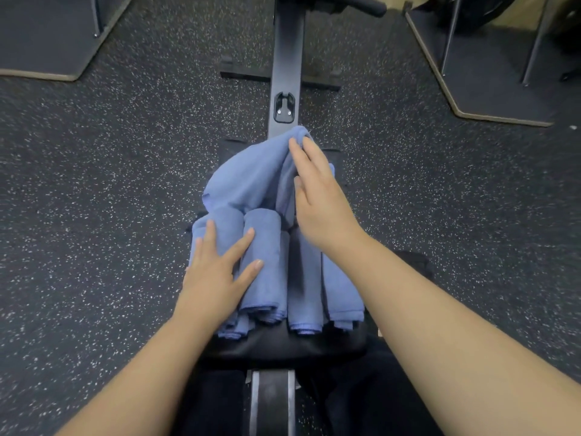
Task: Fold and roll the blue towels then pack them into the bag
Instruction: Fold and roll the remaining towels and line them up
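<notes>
Several rolled blue towels lie side by side on a black padded seat in front of me. My left hand rests flat with spread fingers on the leftmost rolls. An unrolled blue towel lies crumpled beyond the rolls, draped over the machine's rail. My right hand reaches onto its far right part with straight fingers touching the cloth near its top corner. No bag is in view.
A dark metal rail with a black bracket runs away from the seat. Speckled rubber floor surrounds it. Raised platforms sit at the back left and back right, with metal legs on the right one.
</notes>
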